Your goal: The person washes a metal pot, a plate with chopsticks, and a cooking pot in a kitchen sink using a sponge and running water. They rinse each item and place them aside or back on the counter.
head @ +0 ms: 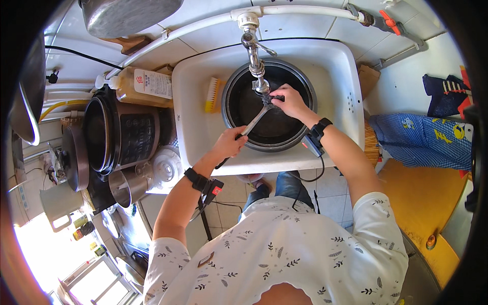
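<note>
My left hand (229, 142) grips the black handle of a long metal kitchen utensil (254, 122), whose shaft slants up to the right over a large dark round basin (269, 133). My right hand (290, 102) holds a dark scouring pad (271, 100) against the utensil's upper end, just beneath the chrome faucet (261, 82). The utensil's working end is partly hidden by the pad and fingers, so its exact kind cannot be told. The basin stands in a white sink (335, 126). Left of it in the sink lies a yellow brush with white bristles (212, 95).
At left stand a large bottle of yellowish liquid (145, 85), an electric cooker (133, 131) and a clear plastic lid (167, 166). A white pipe (206, 23) runs along the tiled wall. A blue checked cloth (419, 139) hangs at right, above a yellow board (423, 209).
</note>
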`<state>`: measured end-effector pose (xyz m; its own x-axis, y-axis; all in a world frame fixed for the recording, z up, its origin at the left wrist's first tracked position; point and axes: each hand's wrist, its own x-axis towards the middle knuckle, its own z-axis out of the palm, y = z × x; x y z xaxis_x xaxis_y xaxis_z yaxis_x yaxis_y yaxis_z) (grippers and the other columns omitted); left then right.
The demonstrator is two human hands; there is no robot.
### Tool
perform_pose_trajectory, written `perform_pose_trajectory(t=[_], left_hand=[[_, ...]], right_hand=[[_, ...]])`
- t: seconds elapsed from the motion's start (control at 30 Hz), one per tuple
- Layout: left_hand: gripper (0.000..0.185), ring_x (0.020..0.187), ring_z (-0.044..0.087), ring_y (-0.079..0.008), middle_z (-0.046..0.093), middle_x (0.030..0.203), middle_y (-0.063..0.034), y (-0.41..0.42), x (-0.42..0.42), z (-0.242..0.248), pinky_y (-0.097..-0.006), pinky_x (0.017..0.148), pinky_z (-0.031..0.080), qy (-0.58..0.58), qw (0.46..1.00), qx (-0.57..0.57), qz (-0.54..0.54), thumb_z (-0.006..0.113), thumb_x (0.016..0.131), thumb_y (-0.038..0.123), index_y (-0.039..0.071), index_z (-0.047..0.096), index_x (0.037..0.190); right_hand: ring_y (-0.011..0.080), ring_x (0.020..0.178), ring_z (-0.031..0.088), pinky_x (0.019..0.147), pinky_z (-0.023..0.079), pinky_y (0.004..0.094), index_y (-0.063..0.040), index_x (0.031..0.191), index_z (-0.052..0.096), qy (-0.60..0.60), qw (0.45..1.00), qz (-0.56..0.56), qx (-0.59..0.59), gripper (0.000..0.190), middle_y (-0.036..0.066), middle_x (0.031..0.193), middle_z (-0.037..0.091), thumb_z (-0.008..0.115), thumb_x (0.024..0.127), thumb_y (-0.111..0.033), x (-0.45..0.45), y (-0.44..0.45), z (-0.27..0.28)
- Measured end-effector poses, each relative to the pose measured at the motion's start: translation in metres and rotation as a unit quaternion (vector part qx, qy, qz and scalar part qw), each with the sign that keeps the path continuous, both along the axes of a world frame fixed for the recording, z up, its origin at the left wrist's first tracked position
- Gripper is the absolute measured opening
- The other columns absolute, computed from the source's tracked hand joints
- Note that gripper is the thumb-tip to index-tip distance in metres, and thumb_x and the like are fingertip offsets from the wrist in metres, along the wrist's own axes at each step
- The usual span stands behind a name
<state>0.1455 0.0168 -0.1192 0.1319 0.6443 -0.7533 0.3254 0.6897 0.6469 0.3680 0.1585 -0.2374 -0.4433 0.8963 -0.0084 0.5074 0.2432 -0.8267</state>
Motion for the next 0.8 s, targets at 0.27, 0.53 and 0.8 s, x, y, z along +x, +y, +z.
perform_pose_trajectory(t=[0.27,0.53,0.8], left_hand=[[0.043,0.048,0.037,-0.0056,0.04,0.063,0.003,0.014,-0.017,-0.006,-0.0226,0.041,0.031,0.051,0.996,0.027,-0.067,0.053,0.094,0.014,0.01,0.045,0.136],[0.037,0.06,0.048,-0.0133,0.054,0.067,-0.0058,0.021,-0.029,-0.008,-0.0311,0.057,0.042,0.111,0.983,0.1,-0.109,0.058,0.09,0.016,0.008,0.055,0.126],[0.04,0.076,0.063,-0.03,0.065,0.084,-0.0171,0.009,-0.028,-0.031,-0.038,0.07,0.049,0.21,0.95,0.168,-0.158,0.06,0.089,0.023,0.007,0.055,0.126]], right_hand=[[0.0298,0.091,0.059,0.082,0.048,0.0361,-0.012,0.097,0.071,0.066,0.997,-0.029,0.041,0.021,0.012,0.096,0.058,0.071,0.076,-0.015,-0.009,-0.003,-0.006],[0.0336,0.09,0.062,0.081,0.051,0.0374,-0.008,0.097,0.071,-0.05,0.978,-0.181,-0.094,0.021,0.016,0.095,0.063,0.068,0.078,-0.015,-0.009,-0.001,-0.003],[0.0315,0.089,0.059,0.078,0.049,0.0386,-0.012,0.09,0.07,0.073,0.99,-0.111,0.044,0.014,0.012,0.096,0.055,0.071,0.076,-0.014,-0.023,-0.057,0.02]])
